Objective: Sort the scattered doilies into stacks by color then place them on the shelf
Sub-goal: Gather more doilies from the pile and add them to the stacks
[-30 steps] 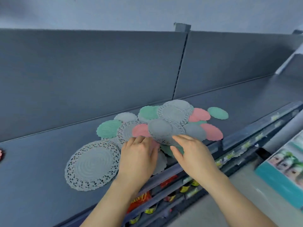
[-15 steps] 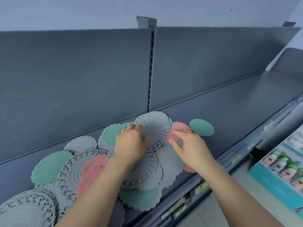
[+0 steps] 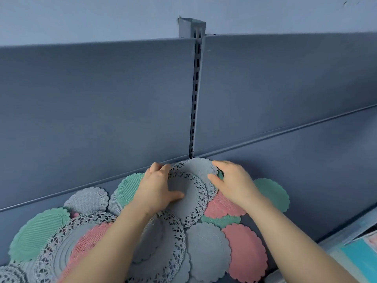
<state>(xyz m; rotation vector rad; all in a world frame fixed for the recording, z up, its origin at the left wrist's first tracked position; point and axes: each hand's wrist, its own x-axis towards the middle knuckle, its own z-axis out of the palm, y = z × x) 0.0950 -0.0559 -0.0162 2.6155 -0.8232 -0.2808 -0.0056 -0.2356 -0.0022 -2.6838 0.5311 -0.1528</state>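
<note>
Gathering grey doilies, head view. Left hand [image 3: 157,188] curls its fingers over the far rim of the lacy grey doily [image 3: 183,199], thumb pressed near its centre. Right hand [image 3: 234,180] pinches the right rim of the plain grey doily [image 3: 202,167], which overlaps the lacy one at the back of the shelf [image 3: 316,190]. Pink doilies [image 3: 224,205] and green doilies [image 3: 271,193] lie overlapped around them, unsorted. Recommended technique: lift each rim gently and slide the greys together without dragging neighbouring colours or tearing the lace.
</note>
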